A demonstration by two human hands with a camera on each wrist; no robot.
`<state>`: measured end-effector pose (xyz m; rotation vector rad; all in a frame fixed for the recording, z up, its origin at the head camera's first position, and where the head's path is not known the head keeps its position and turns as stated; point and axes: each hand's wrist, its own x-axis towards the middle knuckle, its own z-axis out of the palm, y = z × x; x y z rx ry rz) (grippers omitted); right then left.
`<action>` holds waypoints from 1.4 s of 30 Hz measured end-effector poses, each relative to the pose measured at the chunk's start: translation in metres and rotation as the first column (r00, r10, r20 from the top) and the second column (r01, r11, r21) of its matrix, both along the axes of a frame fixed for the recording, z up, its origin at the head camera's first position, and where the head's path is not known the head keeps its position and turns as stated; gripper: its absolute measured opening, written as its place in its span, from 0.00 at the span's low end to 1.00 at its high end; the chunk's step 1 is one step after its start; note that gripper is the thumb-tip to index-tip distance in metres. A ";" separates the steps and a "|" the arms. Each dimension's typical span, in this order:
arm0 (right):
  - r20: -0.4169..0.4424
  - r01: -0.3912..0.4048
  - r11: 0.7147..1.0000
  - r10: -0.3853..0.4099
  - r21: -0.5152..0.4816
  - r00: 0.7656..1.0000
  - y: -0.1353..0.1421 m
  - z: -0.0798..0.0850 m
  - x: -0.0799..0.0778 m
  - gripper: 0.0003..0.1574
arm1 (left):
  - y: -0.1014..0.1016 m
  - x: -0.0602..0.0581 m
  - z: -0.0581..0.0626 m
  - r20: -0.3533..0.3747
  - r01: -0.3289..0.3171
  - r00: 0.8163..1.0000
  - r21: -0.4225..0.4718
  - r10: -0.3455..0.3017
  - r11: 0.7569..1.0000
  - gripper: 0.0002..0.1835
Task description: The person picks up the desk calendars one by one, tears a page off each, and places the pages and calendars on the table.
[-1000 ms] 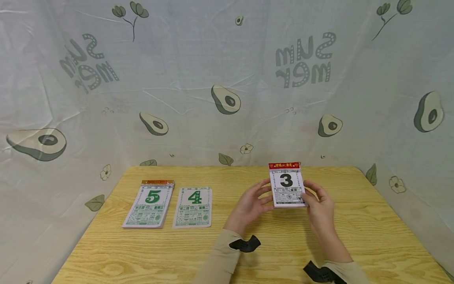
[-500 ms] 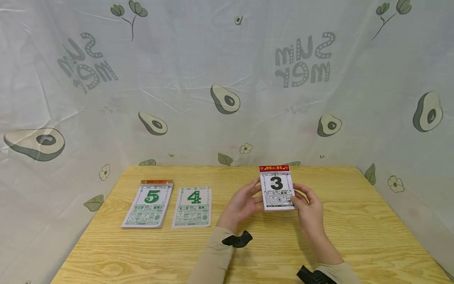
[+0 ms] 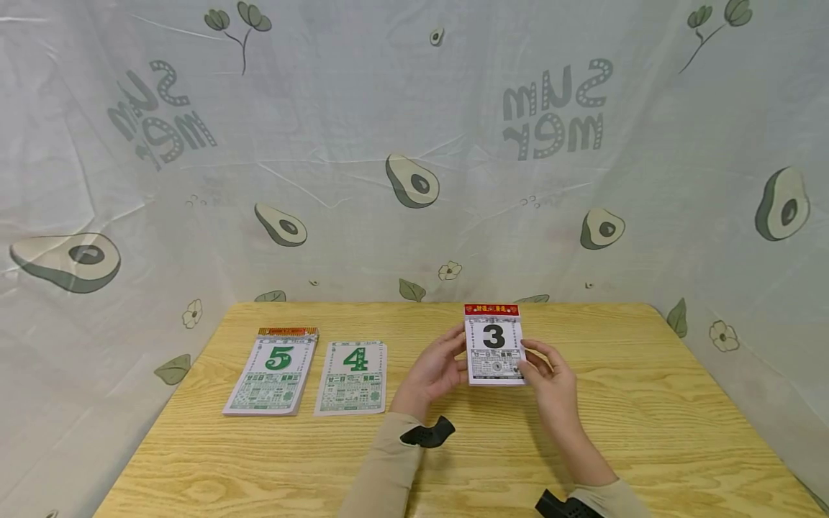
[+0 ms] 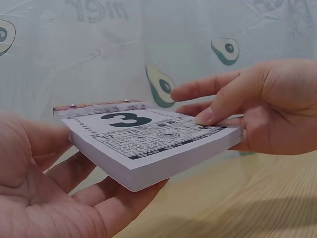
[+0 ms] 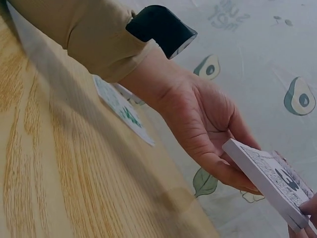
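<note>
Head view: one 3 pad (image 3: pixel 494 347), a thick paper block, red header (image 3: pixel 491 310) at the far end, numeral upright to you. Location: lifted clear of the bench (image 3: pixel 654 410), a little right of its middle, between your two hands.

Handling, by estimate: light, with some body; stiff as a block, its single leaves soft and easily creased or torn; smooth faces that may slide in a loose hold. Take it by the side edges towards the near end, across the full thickness; catching only the top leaf would risk tearing it.

Left hand (image 3: pixel 435 370): fingers bent around the left edge and beneath the near left corner, bearing the block from below. Right hand (image 3: pixel 553 385): pinching the near right corner, thumb on the printed face; in the left wrist view one finger stretches forward along that side.

To your left, lying face up: one 4 sheet (image 3: pixel 352 385), green print, seemingly thin; just beside it, further left, one 5 pad (image 3: pixel 272 378), thicker, banded header.

On your forearms: beige sleeves (image 3: pixel 381 467), each with a black mount (image 3: pixel 427 434). Behind the bench: pale cloth (image 3: pixel 337 129), avocado prints, reversed lettering.
</note>
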<state>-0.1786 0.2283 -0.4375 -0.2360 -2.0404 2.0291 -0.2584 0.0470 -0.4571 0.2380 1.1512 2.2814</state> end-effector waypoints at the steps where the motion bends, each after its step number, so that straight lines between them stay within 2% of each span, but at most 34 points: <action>1: -0.005 -0.005 1.000 0.005 0.008 1.000 0.000 0.000 0.000 0.25 | 0.000 -0.001 -0.001 -0.001 0.002 1.000 0.003 -0.002 1.000 0.22; 17: -0.109 -0.061 0.987 0.077 0.146 0.991 0.000 -0.009 -0.002 0.26 | -0.003 -0.004 -0.011 -0.014 -0.042 0.999 0.008 0.042 0.999 0.23; 22: -0.147 -0.073 0.977 0.103 0.198 0.984 0.001 -0.008 -0.003 0.26 | -0.003 -0.005 -0.011 0.000 -0.054 0.999 0.025 0.054 0.998 0.23; 25: -0.201 -0.054 0.965 0.108 0.258 0.974 0.002 -0.008 -0.004 0.25 | -0.002 -0.005 -0.011 0.007 -0.063 0.998 0.031 0.063 0.998 0.23; 29: -0.287 0.020 0.920 0.101 0.392 0.953 0.005 -0.008 -0.005 0.23 | -0.002 -0.006 -0.011 0.014 -0.077 0.997 0.035 0.077 0.996 0.23; 35: -0.408 0.156 0.822 0.100 0.548 0.907 0.006 -0.004 -0.004 0.24 | -0.001 -0.006 -0.012 0.005 -0.091 0.996 0.032 0.091 0.995 0.22; 38: -0.478 0.217 0.774 0.124 0.595 0.870 0.005 -0.002 -0.004 0.25 | -0.001 -0.006 -0.014 0.010 -0.099 0.995 0.030 0.099 0.995 0.22; 42: -0.566 0.283 0.713 0.191 0.641 0.802 0.005 0.003 -0.005 0.28 | -0.001 -0.008 -0.016 0.025 -0.110 0.994 0.030 0.110 0.993 0.22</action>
